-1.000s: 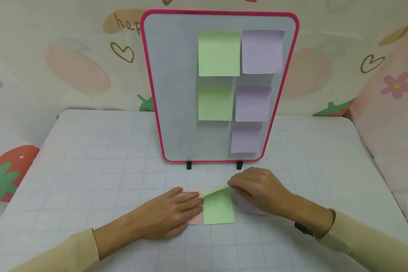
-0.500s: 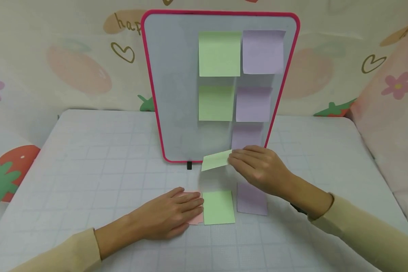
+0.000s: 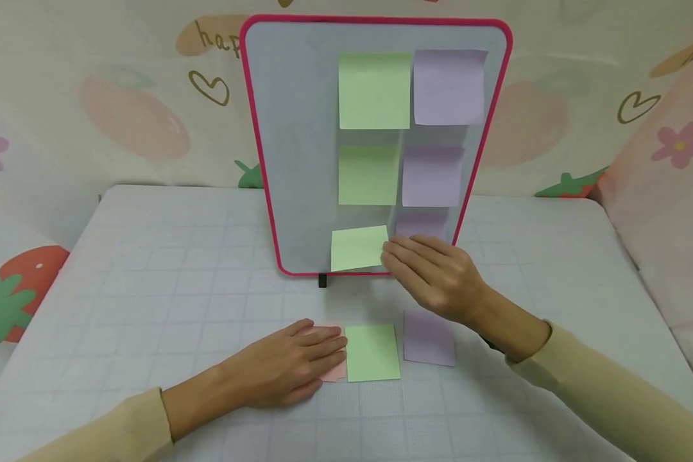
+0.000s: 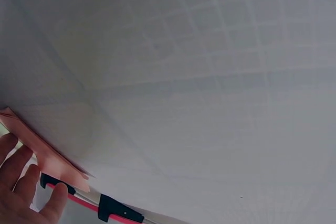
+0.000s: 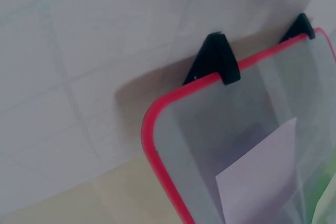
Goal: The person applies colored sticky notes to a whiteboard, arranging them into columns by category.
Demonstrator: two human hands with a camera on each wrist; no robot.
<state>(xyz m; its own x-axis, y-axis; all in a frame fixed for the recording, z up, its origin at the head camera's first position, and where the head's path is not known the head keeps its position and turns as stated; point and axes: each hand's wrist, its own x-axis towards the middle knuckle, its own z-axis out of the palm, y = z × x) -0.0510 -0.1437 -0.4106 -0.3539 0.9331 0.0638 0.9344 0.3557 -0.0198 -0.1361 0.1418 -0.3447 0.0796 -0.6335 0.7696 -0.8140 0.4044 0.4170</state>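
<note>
- The right hand (image 3: 433, 276) pinches the right edge of a loose green note (image 3: 358, 248) and holds it against the lower part of the pink-framed board (image 3: 300, 128); a purple note (image 3: 418, 224) shows just beside it
- The left hand (image 3: 289, 367) lies flat, fingers straight, on a pink pad (image 3: 330, 369) on the bench (image 3: 150, 269)
- A green pad (image 3: 372, 351) lies just beside the pink pad; a purple pad (image 3: 430, 339) lies near its right side

The right hand (image 3: 433, 277) hides most of the lowest purple note (image 3: 420, 225) — the board's (image 3: 300, 160) right foot too.
</note>
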